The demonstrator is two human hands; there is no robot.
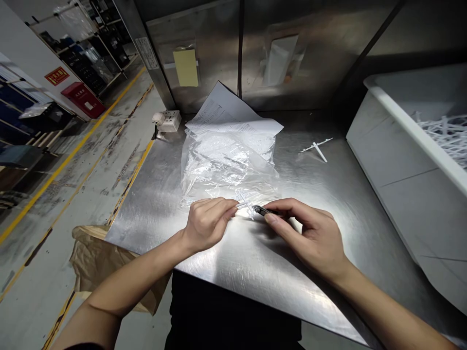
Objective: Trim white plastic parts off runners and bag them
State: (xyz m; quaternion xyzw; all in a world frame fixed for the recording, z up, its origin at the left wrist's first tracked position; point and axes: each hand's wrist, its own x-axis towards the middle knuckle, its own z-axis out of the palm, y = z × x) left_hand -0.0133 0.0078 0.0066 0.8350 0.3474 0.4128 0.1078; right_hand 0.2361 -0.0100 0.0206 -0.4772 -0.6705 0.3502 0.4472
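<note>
Pinched between the fingers of my left hand (209, 223) is the stem of a small white plastic piece (247, 204) with thin branches. My right hand (315, 233) holds a small dark cutting tool (263, 210), its tip touching or very close to the piece's right side. Just beyond both hands lies a clear plastic bag (229, 160) with small white parts inside. A printed paper sheet (226, 114) is partly under the bag's far end. Another white branched piece (316, 147) rests on the metal table (153, 204), to the right of the bag.
A large pale bin (397, 170) with many white plastic pieces stands on the right. A white power socket (170, 121) sits at the back left. Brown paper (98, 267) hangs by the table's left edge. A metal wall (219, 43) rises behind.
</note>
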